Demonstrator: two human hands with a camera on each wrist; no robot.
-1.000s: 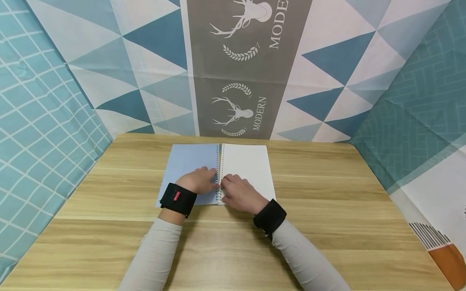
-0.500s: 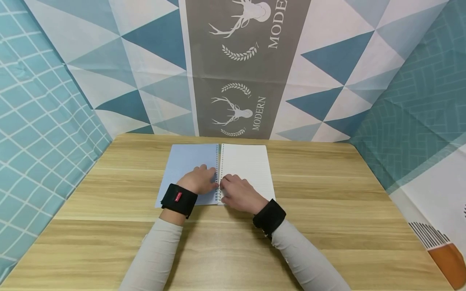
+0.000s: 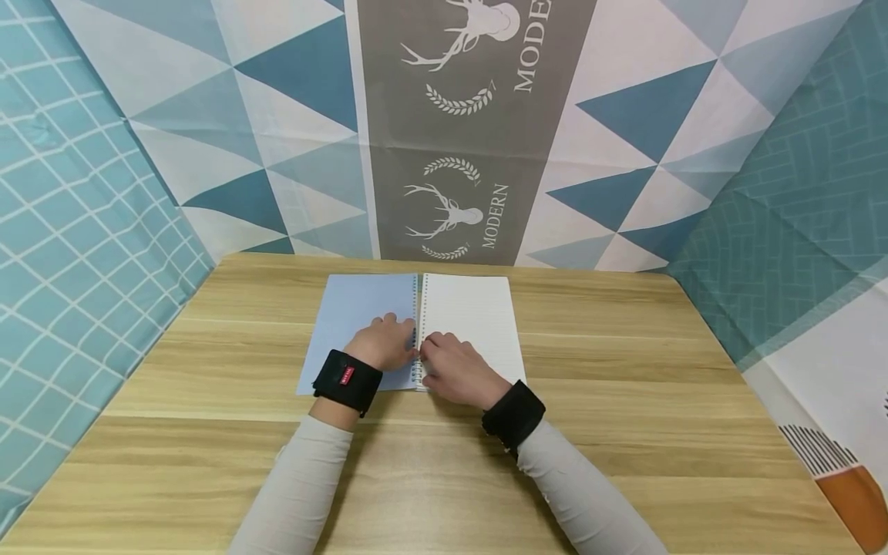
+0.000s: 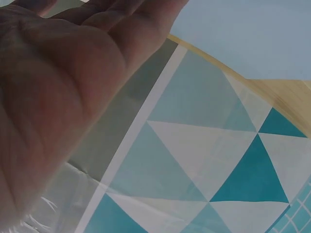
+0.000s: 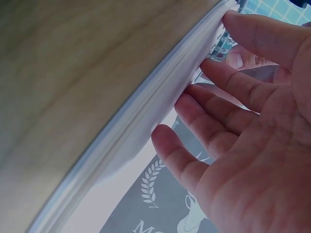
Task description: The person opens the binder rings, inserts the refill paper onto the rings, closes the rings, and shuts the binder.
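A spiral-bound notebook lies spread on the table, its blue cover (image 3: 364,297) to the left and its lined white page (image 3: 472,301) to the right. My left hand (image 3: 381,343) rests on the blue side, fingers reaching to the wire rings (image 3: 418,378). On the white page sits my right hand (image 3: 461,370), fingers bent toward the rings. In the right wrist view several fingertips (image 5: 165,138) touch the page stack (image 5: 131,136), and the thumb is beside the rings, apart from the index finger. The left wrist view shows the left palm (image 4: 53,82); its fingertips are cut off.
The wood-grain table (image 3: 624,401) extends around the notebook on both sides and in front. A patterned cloth (image 3: 444,139) with triangles and deer prints hangs behind its far edge. Blue checked cloth (image 3: 83,254) covers the left side. Each wrist wears a black band (image 3: 513,414).
My left wrist has shifted slightly to the right, while its fingers stay by the rings. The right hand and the notebook look the same.
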